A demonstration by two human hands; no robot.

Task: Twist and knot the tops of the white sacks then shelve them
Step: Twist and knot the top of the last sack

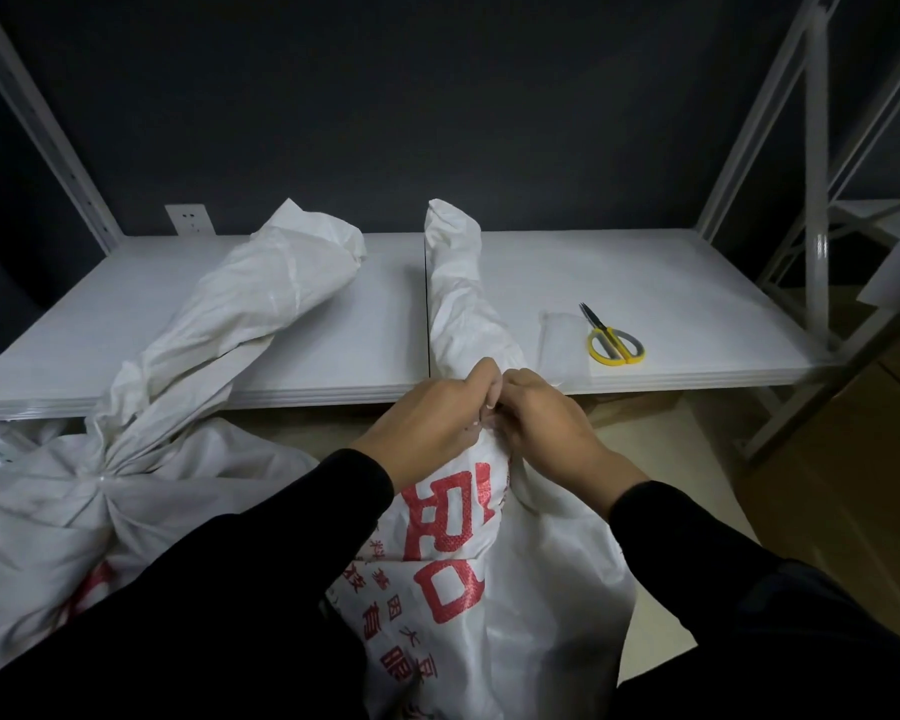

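Observation:
A white sack with red print (489, 589) stands in front of me below the shelf edge. Its twisted top (455, 283) stretches up and back across the white shelf board (671, 283). My left hand (427, 423) and my right hand (541, 423) both grip the sack's neck side by side, fingers curled round the gathered fabric. To the left lies a second white sack (37, 517), its neck tied with a thin band (100, 478) and its long top (261, 293) resting on the shelf.
Yellow-handled scissors (614, 340) lie on the right half of the shelf beside a small clear plastic bag (562, 345). White metal rack posts (817, 163) rise at both sides. A wall socket (191, 219) sits behind the shelf. Cardboard boxes (853, 485) stand at the right.

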